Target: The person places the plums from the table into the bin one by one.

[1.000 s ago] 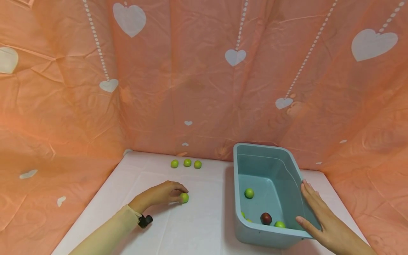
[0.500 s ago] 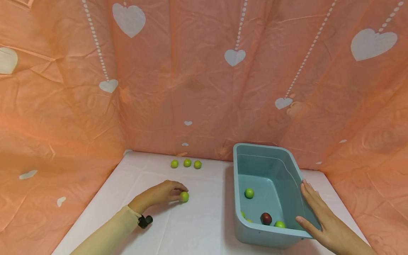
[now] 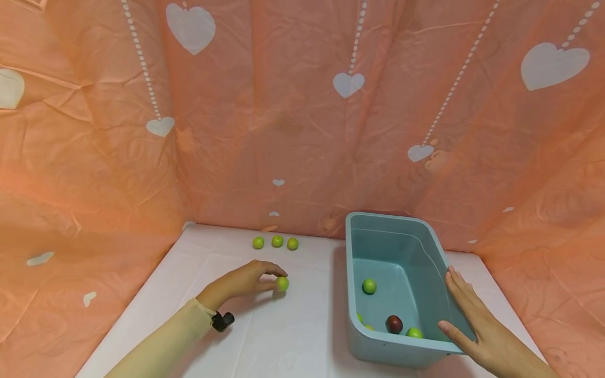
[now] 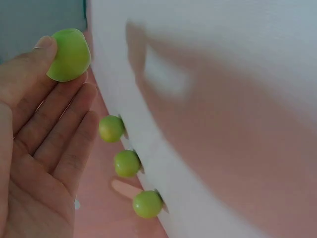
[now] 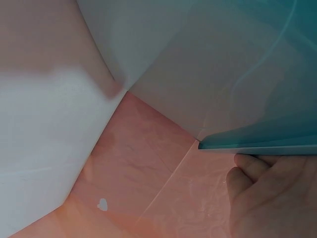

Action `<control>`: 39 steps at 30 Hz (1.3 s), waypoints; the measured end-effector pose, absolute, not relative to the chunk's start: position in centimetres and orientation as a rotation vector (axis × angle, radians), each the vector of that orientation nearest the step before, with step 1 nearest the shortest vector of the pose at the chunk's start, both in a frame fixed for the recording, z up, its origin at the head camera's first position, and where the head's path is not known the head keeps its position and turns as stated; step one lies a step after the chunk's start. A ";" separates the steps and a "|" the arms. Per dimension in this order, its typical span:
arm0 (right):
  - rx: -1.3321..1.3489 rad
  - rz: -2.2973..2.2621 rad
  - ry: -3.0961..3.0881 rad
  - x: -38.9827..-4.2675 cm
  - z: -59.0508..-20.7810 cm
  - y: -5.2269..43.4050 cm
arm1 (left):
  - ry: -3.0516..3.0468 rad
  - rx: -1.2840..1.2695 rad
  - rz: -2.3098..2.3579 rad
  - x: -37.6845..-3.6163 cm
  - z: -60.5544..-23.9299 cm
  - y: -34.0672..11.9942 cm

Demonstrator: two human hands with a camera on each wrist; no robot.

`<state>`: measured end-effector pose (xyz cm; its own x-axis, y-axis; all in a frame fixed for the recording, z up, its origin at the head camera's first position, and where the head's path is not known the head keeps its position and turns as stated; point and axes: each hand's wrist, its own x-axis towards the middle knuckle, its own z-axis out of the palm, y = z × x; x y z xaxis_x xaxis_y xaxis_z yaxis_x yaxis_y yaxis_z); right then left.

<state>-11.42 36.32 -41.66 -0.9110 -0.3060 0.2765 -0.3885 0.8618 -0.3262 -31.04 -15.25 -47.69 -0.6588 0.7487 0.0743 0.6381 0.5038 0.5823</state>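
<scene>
My left hand point(image 3: 243, 281) pinches a small round green fruit point(image 3: 282, 284) between thumb and fingertips, just above the white tabletop. In the left wrist view the same fruit point(image 4: 72, 55) sits at the thumb tip, the other fingers stretched out. Resting on the right rim of a grey-blue plastic bin point(image 3: 351, 283) is my right hand point(image 3: 482, 320), its fingers straight and thumb spread. Inside the bin lie a dark red fruit point(image 3: 394, 324), a green fruit point(image 3: 369, 286), another green fruit point(image 3: 415, 333) by the near wall, and more green partly hidden by the left wall.
Three green fruits stand in a row near the table's back edge: a left one point(image 3: 258, 242), a middle one point(image 3: 277, 241) and a right one point(image 3: 292, 243). An orange cloth point(image 3: 302, 131) with white hearts hangs behind and at both sides of the white table point(image 3: 302, 325).
My left hand has lifted the green fruit slightly off the table and moved it a little right and away from me. The right hand and the bin have stayed in place.
</scene>
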 end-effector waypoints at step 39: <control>0.507 0.569 -2.839 -11.5 -41.7 36.4 | 2.612 1.388 0.914 -32.0 -40.6 -9.2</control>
